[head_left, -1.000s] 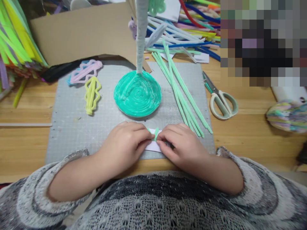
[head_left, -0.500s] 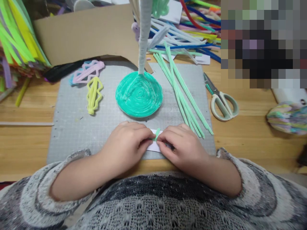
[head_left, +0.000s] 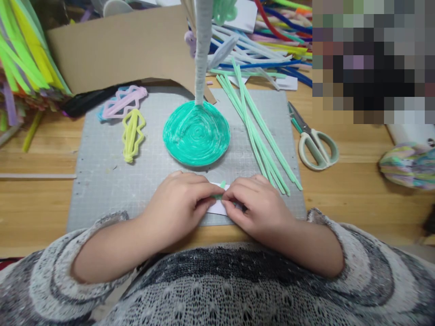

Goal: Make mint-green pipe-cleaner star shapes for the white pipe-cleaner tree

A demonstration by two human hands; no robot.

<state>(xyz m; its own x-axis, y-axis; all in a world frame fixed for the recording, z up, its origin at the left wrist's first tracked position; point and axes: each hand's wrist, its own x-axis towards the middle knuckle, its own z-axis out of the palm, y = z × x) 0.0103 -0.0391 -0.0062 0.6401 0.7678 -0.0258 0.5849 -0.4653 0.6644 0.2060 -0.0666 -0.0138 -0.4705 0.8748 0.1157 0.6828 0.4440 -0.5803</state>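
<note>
At the mat's (head_left: 102,181) near edge, left hand (head_left: 181,194) and right hand (head_left: 258,199) pinch a green pipe cleaner (head_left: 223,184) over white paper (head_left: 217,208), fingers narrow. Uneven pull could kink it; loose pinch could let it slip.

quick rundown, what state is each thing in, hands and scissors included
Left hand: bent, seems to pinch the green strip
Right hand: bent, fingertips at the same strip
Green strip: mostly hidden by fingers
White paper: flat, partly covered
Scissors: lying down, blades look nearly closed
Mint stems: loose, some crossing
White pole: upright on the turquoise disc
Turquoise disc: flat
</note>
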